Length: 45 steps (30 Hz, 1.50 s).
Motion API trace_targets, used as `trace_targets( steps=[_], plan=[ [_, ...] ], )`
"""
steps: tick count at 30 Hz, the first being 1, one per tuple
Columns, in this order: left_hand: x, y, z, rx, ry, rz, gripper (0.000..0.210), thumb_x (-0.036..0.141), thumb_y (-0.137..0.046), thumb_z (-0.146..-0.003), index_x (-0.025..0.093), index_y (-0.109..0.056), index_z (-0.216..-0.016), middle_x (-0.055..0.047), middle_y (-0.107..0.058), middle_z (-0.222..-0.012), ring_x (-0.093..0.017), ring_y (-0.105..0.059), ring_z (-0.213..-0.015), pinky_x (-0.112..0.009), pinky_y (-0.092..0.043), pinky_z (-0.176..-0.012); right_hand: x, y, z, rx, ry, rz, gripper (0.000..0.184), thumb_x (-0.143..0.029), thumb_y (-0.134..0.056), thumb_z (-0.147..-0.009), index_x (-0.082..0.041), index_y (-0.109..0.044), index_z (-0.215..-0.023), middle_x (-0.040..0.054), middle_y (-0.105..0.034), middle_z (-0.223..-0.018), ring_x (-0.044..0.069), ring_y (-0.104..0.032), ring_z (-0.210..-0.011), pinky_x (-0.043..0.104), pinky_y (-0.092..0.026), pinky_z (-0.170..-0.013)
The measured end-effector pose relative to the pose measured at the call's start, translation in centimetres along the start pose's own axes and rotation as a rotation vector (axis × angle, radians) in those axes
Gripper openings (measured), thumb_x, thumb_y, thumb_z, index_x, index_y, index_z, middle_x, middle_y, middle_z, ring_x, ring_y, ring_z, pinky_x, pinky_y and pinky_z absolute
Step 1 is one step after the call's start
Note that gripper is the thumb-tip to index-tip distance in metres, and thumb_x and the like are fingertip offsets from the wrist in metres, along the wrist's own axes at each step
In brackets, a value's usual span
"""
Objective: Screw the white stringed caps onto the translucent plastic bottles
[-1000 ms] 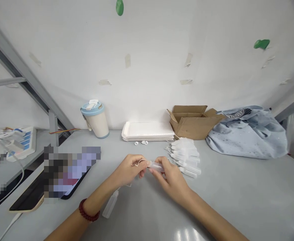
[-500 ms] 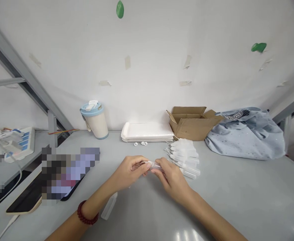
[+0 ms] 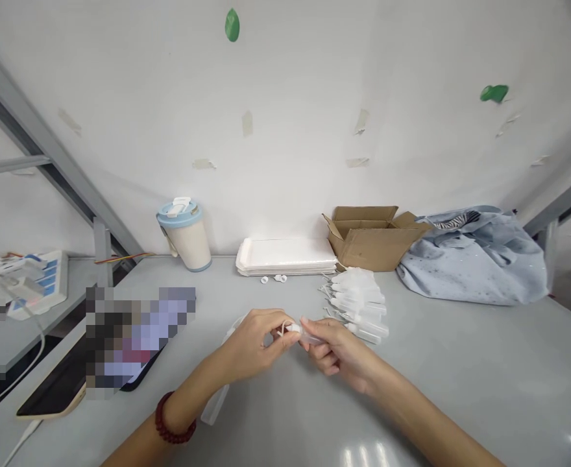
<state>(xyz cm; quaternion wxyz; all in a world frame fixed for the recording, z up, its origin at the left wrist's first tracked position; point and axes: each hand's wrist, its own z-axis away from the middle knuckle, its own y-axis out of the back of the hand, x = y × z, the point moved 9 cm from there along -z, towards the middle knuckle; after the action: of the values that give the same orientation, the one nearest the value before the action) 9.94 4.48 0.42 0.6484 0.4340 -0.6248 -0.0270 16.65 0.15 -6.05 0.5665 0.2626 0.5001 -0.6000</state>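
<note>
In the middle of the head view, both hands meet on a small translucent plastic bottle [image 3: 311,338]. My right hand [image 3: 346,353] wraps its fingers around the bottle's body. My left hand [image 3: 249,344] pinches the bottle's white cap [image 3: 294,329] between thumb and fingertips, and a thin white strip curls up beside the cap. Just beyond my right hand lies a row of similar capped bottles [image 3: 358,299]. Another translucent bottle [image 3: 214,406] lies partly hidden under my left forearm. Behind the left hand, a slim white piece [image 3: 233,327] shows only in part.
A stack of white padded envelopes [image 3: 288,255] lies by the wall, with small white caps [image 3: 279,278] before it. Nearby are an open cardboard box [image 3: 376,246], a light blue cloth bag [image 3: 475,266], a lidded cup [image 3: 188,237], phones [image 3: 56,383] and a power strip [image 3: 54,279].
Both hands have shifted slightly down and toward the right with the bottle. My right hand has turned, its fingers now curled beneath the bottle. More of the thin white strip shows.
</note>
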Motion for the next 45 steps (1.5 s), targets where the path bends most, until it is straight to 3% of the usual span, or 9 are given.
trace_targets(
  steps=[2, 5, 9, 16, 20, 25, 30, 39, 45],
  plan=[
    [-0.8, -0.1, 0.0, -0.026, 0.063, 0.114, 0.02, 0.027, -0.05, -0.086, 0.015, -0.063, -0.076, -0.001, -0.061, -0.069, -0.012, -0.053, -0.061, -0.022, -0.04, -0.058, -0.6, 0.2, 0.0, 0.047, 0.082, 0.103, 0.044, -0.055, -0.044, -0.086, -0.018, -0.044, -0.063, -0.0099, -0.017, -0.049, 0.007, -0.012, -0.044, 0.022, -0.012, -0.043],
    [-2.2, -0.4, 0.1, -0.058, 0.178, 0.295, 0.023, 0.03, -0.049, -0.087, 0.014, -0.061, -0.076, 0.001, -0.058, -0.062, -0.012, -0.054, -0.056, -0.021, -0.041, -0.054, -3.1, 0.5, 1.0, 0.246, 0.368, 0.522, 0.041, -0.049, -0.041, -0.089, -0.017, -0.049, -0.066, -0.0054, -0.034, -0.053, 0.009, -0.03, -0.049, 0.023, -0.024, -0.048],
    [-2.0, -0.9, 0.0, -0.111, 0.175, 0.381, 0.031, 0.033, -0.045, -0.089, 0.014, -0.057, -0.067, 0.002, -0.054, -0.057, -0.01, -0.053, -0.053, -0.021, -0.04, -0.053, -5.1, -0.7, 2.9, 0.366, 0.71, 0.967, 0.027, -0.036, -0.038, -0.094, -0.016, -0.053, -0.081, -0.0002, -0.051, -0.063, 0.012, -0.045, -0.055, 0.024, -0.033, -0.052],
    [-2.3, -0.6, 0.1, -0.012, 0.252, 0.365, 0.043, 0.039, -0.041, -0.09, 0.015, -0.049, -0.055, 0.002, -0.051, -0.051, -0.01, -0.049, -0.049, -0.021, -0.039, -0.052, -6.0, -1.5, 4.2, 0.541, 1.08, 1.342, 0.027, -0.035, -0.036, -0.096, -0.015, -0.053, -0.099, 0.0053, -0.054, -0.073, 0.015, -0.051, -0.062, 0.023, -0.039, -0.051],
    [-2.5, -1.1, 0.2, -0.024, 0.238, 0.322, 0.043, 0.04, -0.04, -0.091, 0.015, -0.05, -0.058, 0.002, -0.052, -0.053, -0.01, -0.05, -0.05, -0.021, -0.039, -0.052, -5.7, -1.0, 3.5, 0.445, 0.957, 1.268, 0.031, -0.034, -0.03, -0.097, -0.016, -0.054, -0.091, 0.0023, -0.05, -0.067, 0.014, -0.046, -0.055, 0.024, -0.038, -0.052],
    [-0.9, -0.9, 0.0, 0.005, 0.021, 0.04, 0.034, 0.026, -0.039, -0.093, 0.015, -0.054, -0.064, 0.0, -0.056, -0.064, -0.011, -0.052, -0.061, -0.021, -0.038, -0.06, -4.7, 0.6, 2.0, 0.203, 0.645, 0.978, 0.031, -0.034, -0.037, -0.096, -0.018, -0.055, -0.076, -0.0017, -0.049, -0.064, 0.011, -0.045, -0.058, 0.022, -0.035, -0.057],
    [0.0, -1.1, 0.3, 0.049, -0.142, -0.145, 0.025, 0.02, -0.04, -0.092, 0.015, -0.057, -0.074, -0.001, -0.057, -0.069, -0.012, -0.049, -0.062, -0.023, -0.038, -0.061, -3.5, 1.9, 0.5, 0.115, 0.457, 0.777, 0.035, -0.039, -0.043, -0.091, -0.018, -0.047, -0.064, -0.0059, -0.031, -0.055, 0.009, -0.029, -0.051, 0.023, -0.022, -0.048],
    [-0.1, -1.4, 0.5, 0.047, -0.192, -0.297, 0.021, 0.02, -0.038, -0.094, 0.016, -0.059, -0.089, -0.004, -0.058, -0.074, -0.014, -0.049, -0.063, -0.025, -0.038, -0.06, -2.6, 2.5, -0.1, 0.085, 0.33, 0.626, 0.042, -0.047, -0.043, -0.089, -0.018, -0.038, -0.059, -0.0064, -0.024, -0.056, 0.009, -0.023, -0.052, 0.024, -0.018, -0.049],
    [-1.3, -1.0, 0.0, 0.072, -0.082, -0.307, 0.018, 0.021, -0.045, -0.09, 0.015, -0.059, -0.079, -0.001, -0.056, -0.07, -0.013, -0.049, -0.061, -0.024, -0.037, -0.058, -3.8, 1.8, 0.6, 0.243, 0.504, 0.965, 0.028, -0.04, -0.042, -0.092, -0.017, -0.057, -0.086, 0.0006, -0.051, -0.073, 0.014, -0.046, -0.064, 0.024, -0.033, -0.056]
  ],
)
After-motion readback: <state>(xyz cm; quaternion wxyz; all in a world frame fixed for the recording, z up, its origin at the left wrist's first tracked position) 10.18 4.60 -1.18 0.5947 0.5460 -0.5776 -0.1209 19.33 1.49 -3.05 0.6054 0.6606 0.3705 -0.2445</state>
